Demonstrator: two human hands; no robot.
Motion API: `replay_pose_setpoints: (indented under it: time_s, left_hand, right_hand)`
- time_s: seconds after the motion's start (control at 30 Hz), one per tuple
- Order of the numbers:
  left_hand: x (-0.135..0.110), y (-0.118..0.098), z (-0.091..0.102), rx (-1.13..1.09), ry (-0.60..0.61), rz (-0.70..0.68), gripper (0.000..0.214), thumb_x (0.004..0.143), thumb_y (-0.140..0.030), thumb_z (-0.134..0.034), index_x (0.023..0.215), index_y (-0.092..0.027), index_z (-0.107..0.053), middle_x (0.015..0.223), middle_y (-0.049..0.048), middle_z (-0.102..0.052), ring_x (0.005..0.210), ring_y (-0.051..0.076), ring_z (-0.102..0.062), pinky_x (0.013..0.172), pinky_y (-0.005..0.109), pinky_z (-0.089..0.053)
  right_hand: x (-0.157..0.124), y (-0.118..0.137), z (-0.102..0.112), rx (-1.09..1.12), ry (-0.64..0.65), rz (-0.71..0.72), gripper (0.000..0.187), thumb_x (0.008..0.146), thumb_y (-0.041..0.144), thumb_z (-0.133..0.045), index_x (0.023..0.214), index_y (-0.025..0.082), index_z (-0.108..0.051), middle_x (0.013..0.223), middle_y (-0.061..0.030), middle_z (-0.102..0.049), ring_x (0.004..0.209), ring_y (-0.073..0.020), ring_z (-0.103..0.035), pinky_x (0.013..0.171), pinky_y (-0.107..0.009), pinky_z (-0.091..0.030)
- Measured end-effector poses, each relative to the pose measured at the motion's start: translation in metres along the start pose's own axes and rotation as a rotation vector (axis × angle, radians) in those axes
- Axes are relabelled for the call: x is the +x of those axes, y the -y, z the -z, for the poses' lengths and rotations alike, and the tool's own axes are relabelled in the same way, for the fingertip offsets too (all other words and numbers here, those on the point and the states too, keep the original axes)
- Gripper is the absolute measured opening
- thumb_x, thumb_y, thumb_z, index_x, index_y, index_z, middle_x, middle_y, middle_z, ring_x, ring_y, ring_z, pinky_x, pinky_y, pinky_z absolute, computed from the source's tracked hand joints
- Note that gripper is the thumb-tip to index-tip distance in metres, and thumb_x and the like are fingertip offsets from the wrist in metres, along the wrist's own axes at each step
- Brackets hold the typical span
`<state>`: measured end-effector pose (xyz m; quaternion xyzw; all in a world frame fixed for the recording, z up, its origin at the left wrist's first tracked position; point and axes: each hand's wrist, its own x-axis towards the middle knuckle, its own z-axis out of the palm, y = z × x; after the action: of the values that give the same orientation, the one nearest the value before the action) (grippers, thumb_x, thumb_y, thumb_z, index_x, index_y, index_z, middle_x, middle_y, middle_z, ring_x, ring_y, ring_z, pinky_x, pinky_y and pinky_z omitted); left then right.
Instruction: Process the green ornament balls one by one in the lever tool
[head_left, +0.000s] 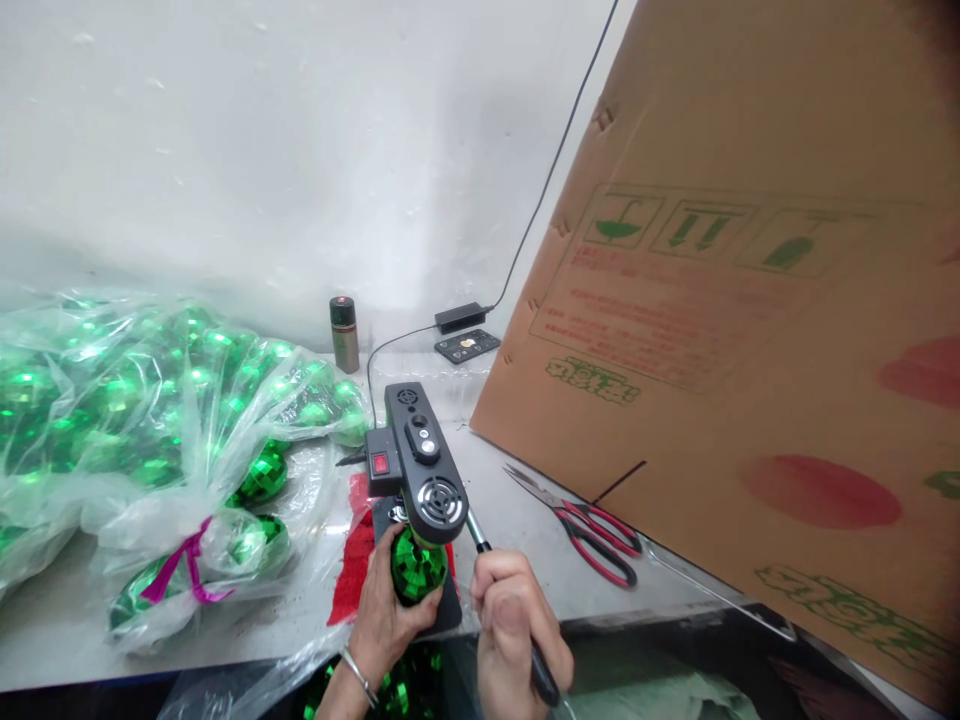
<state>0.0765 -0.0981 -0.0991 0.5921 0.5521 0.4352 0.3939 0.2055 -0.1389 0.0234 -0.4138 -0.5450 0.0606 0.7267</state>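
My left hand [382,612], with a silver bangle at the wrist, is closed round a shiny green mirror-tiled ball [420,573]. The top of the ball sits right under the front end of a black bench-top machine [426,455] with round grilles. From the machine's right side a metal lever [475,531] with a black grip sticks out toward me. My right hand [517,628] is wrapped round that grip, whose black end shows below the fingers. A red cloth [349,578] lies partly under the machine's base.
Clear plastic bags [172,430] full of green balls cover the left side; one has a purple tie [182,568]. Red-handled scissors [589,535] lie right of the machine. A large carton [720,300] leans in from the right. Behind are a small bottle [345,338] and a power adapter [460,318].
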Motion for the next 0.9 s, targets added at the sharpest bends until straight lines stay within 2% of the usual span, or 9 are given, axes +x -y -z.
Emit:
replay_pose_setpoints:
  time_s: [0.33, 0.67, 0.9]
  left_hand:
    - [0.001, 0.009, -0.006, -0.005, -0.035, -0.027, 0.084, 0.07, -0.046, -0.088, 0.146, -0.017, -0.065, 0.139, 0.0207, -0.081, 0.132, 0.046, -0.078, 0.118, 0.066, -0.062]
    - [0.001, 0.006, -0.005, 0.007, -0.029, -0.019, 0.085, 0.07, -0.049, -0.087, 0.146, -0.018, -0.065, 0.139, 0.0202, -0.081, 0.133, 0.046, -0.077, 0.119, 0.067, -0.062]
    - [0.002, 0.011, -0.008, -0.013, -0.052, -0.036, 0.084, 0.07, -0.047, -0.088, 0.146, -0.017, -0.065, 0.137, 0.0204, -0.081, 0.131, 0.047, -0.078, 0.118, 0.069, -0.062]
  right_hand:
    - [0.003, -0.003, 0.001, -0.032, 0.015, 0.037, 0.042, 0.12, 0.026, -0.047, 0.08, 0.023, -0.06, 0.072, 0.0016, -0.061, 0.058, -0.013, -0.057, 0.055, -0.027, -0.044]
    - [0.006, 0.001, 0.002, -0.033, 0.028, 0.056, 0.042, 0.12, 0.025, -0.047, 0.08, 0.024, -0.058, 0.072, 0.0019, -0.063, 0.058, -0.0127, -0.059, 0.054, -0.027, -0.044]
    - [0.006, -0.002, 0.001, -0.024, 0.029, 0.054, 0.042, 0.121, 0.026, -0.046, 0.081, 0.024, -0.058, 0.073, 0.0033, -0.062, 0.059, -0.0115, -0.058, 0.056, -0.026, -0.045]
